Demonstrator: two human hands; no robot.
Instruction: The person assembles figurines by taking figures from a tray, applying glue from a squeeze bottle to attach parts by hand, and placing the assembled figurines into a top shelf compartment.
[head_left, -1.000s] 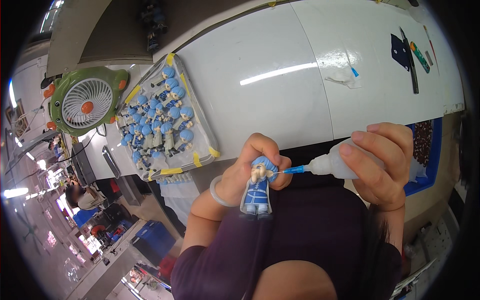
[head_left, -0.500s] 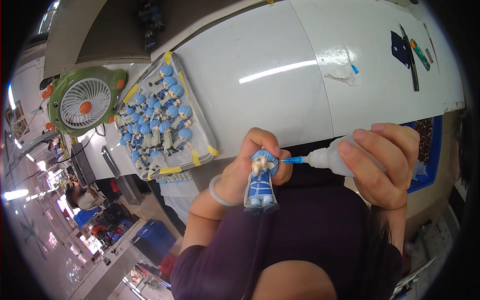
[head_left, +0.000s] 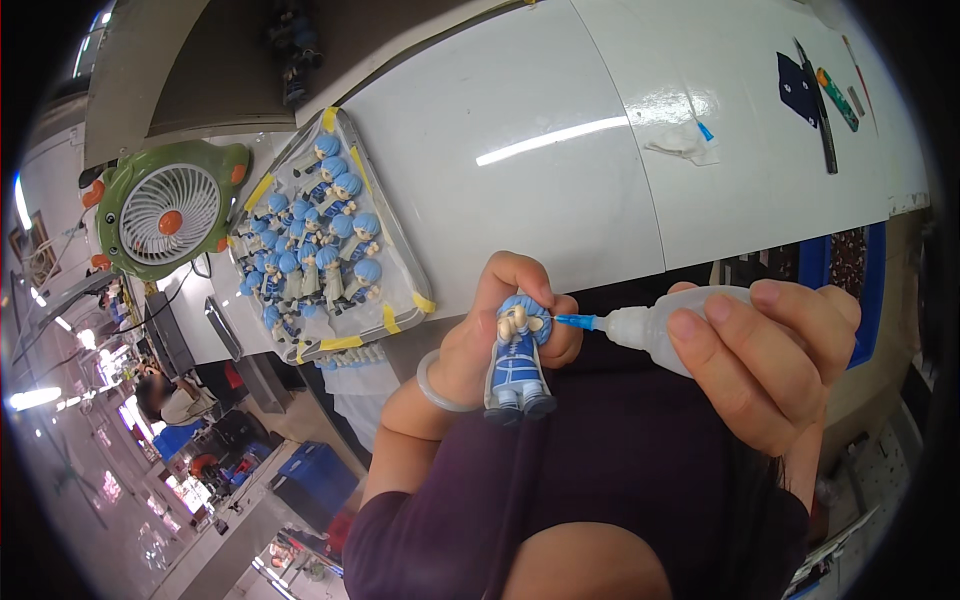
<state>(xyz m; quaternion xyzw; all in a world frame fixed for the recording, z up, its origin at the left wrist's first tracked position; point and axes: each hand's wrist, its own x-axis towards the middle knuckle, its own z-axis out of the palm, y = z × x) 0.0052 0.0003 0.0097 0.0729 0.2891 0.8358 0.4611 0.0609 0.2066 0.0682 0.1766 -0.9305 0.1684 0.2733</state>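
Observation:
My left hand (head_left: 480,345) is closed around a small figurine (head_left: 519,365) with blue hair, a blue outfit and dark shoes, held upright in front of my chest. Its fingers wrap behind the head. My right hand (head_left: 770,350) grips a white squeeze bottle (head_left: 650,327) lying sideways. The bottle's blue needle tip (head_left: 577,321) points left at the side of the figurine's head; it is at or very near the hair, and I cannot tell whether it touches.
A tray (head_left: 408,270) with yellow tape on its rim holds several similar figurines on the left. Beyond it stands a green fan (head_left: 172,215). A blue needle tip (head_left: 705,131), a dark pen-like tool (head_left: 828,125) and a green-orange piece (head_left: 838,100) lie at the far right. A blue bin (head_left: 872,290) sits right.
My right hand and the bottle have shifted slightly right and down, the bottle now lying more tilted. The figurine has moved slightly left and up, staying in my left hand.

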